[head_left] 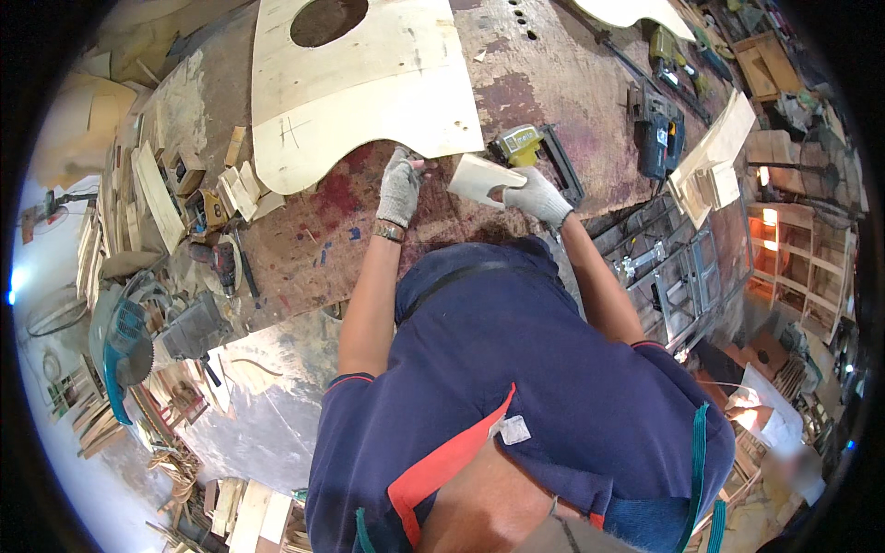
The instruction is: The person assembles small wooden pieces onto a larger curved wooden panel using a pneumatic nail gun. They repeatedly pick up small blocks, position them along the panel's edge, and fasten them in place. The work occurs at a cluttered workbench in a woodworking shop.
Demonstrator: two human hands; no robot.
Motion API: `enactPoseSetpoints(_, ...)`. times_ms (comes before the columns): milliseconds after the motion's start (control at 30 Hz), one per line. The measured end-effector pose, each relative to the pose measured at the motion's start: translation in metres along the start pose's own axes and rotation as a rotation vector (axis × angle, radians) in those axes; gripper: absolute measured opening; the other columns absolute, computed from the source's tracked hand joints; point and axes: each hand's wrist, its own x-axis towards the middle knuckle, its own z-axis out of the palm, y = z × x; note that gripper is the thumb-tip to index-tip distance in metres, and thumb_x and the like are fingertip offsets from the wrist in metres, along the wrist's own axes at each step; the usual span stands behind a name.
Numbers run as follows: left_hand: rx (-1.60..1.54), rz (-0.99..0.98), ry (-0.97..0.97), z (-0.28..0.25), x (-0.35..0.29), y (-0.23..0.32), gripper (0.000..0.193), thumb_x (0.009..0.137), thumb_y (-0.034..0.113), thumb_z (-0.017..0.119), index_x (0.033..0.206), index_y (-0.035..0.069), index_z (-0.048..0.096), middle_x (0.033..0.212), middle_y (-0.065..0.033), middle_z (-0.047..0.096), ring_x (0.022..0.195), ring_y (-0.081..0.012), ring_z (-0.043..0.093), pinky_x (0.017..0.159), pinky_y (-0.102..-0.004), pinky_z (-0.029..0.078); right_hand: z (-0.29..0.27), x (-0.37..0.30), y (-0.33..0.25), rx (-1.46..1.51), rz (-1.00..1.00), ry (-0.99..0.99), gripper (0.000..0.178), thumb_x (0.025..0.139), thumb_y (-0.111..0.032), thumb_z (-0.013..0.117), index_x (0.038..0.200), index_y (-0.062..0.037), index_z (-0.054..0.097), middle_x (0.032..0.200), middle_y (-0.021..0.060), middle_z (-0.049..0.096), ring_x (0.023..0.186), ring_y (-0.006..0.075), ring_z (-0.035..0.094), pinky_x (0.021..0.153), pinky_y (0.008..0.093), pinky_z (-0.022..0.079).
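Well left of my hands, wood scraps lie on the surface, with a drill nearer my body. Next comes the panel, just beyond my left hand, its long axis running away from me and its curved edge facing me. My left hand, gloved, is right at that curve, fingers partly bent and pointing away from me; I cannot tell whether they touch the edge or pinch something small. Between my hands sits the piece, a small pale block of wood, its long axis running crosswise, the far end tipped toward my left hand yet apart from it. My right hand, also gloved, is the nearer one: it grasps the piece by its right end, fingers closed around it, beside a dark opening. Just beyond my right hand stands a nailer; farther right of it, a blue tool.
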Motion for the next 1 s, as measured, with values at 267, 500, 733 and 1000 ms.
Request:
enactPoseSetpoints(267,0.116,0.054,-0.038,-0.015,0.004,-0.004,0.065,0.082,-0.007,0.054,0.146,-0.002,0.043,0.117,-0.0118,0.062,0.083,-0.0185,0.065,0.067,-0.0300,0.053,0.025,0.047,0.005,-0.120,-0.100,-0.008,0.033,0.085,-0.014,0.068,0.115,0.0011,0.067,0.091,0.0157,0.074,0.082,0.0202,0.069,0.076,0.0349,0.054)
enactPoseSetpoints(500,0.120,0.088,0.067,-0.010,-0.003,-0.004,0.068,0.082,-0.005,0.052,0.149,-0.004,0.040,0.136,-0.0167,0.057,0.076,-0.0178,0.062,0.067,-0.0317,0.056,0.024,0.016,-0.054,-0.893,-0.420,0.100,0.022,0.081,-0.014,0.073,0.098,-0.0066,0.064,0.100,0.0155,0.068,0.096,0.0342,0.068,0.081,0.0463,0.055)
enactPoseSetpoints(733,0.079,0.083,0.028,0.009,-0.017,0.001,0.074,0.087,-0.005,0.053,0.156,-0.003,0.027,0.145,-0.0184,0.048,0.086,-0.0185,0.066,0.070,-0.0316,0.058,0.034,0.033,-0.002,-0.636,-0.520,0.391,0.024,0.075,-0.007,0.074,0.099,-0.0077,0.069,0.103,0.0099,0.068,0.098,0.0317,0.065,0.083,0.0427,0.054)
enactPoseSetpoints(1000,0.354,0.116,-0.050,0.011,-0.012,-0.008,0.094,0.080,0.004,0.079,0.155,0.001,0.022,0.138,-0.0160,0.049,0.090,-0.0170,0.062,0.072,-0.0311,0.056,0.030,0.048,-0.021,-0.121,-0.050,0.330,0.028,0.076,-0.017,0.073,0.100,-0.0022,0.073,0.083,0.0173,0.070,0.080,0.0281,0.068,0.076,0.0374,0.053)
